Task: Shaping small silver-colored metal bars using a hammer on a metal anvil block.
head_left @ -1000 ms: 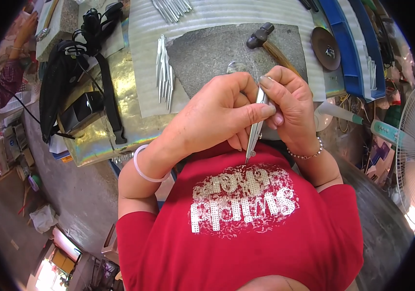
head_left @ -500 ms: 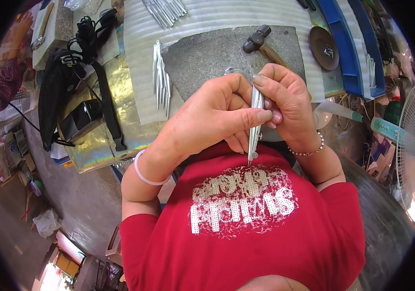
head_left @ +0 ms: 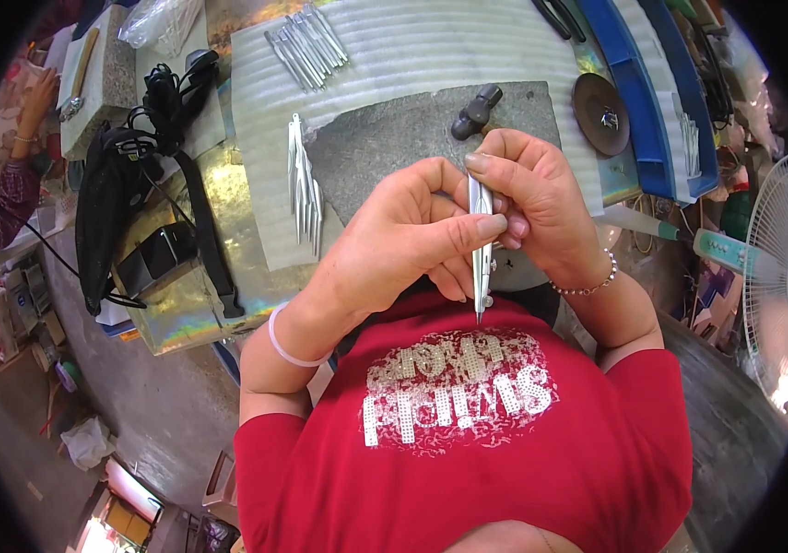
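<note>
In front of my red shirt, both hands hold a slim silver drawing compass upright, its pointed end toward me. My left hand grips its middle, the thumb lying across the legs and the other fingers behind. Thumb and forefinger of my right hand pinch at its top end; that end is partly covered by the fingers. A small round screw shows near the tip. Beyond my hands lies a grey stone slab with a hammer on it, the handle hidden behind my right hand.
Slender silver metal pieces lie left of the slab, with another row farther back. At right are a brown round dish holding small metal parts, blue trays and a fan. A black strapped bag lies left.
The whole view has shifted, so the table things sit lower in the picture. Both hands keep their hold on the compass, with only a slight change in its tilt.
</note>
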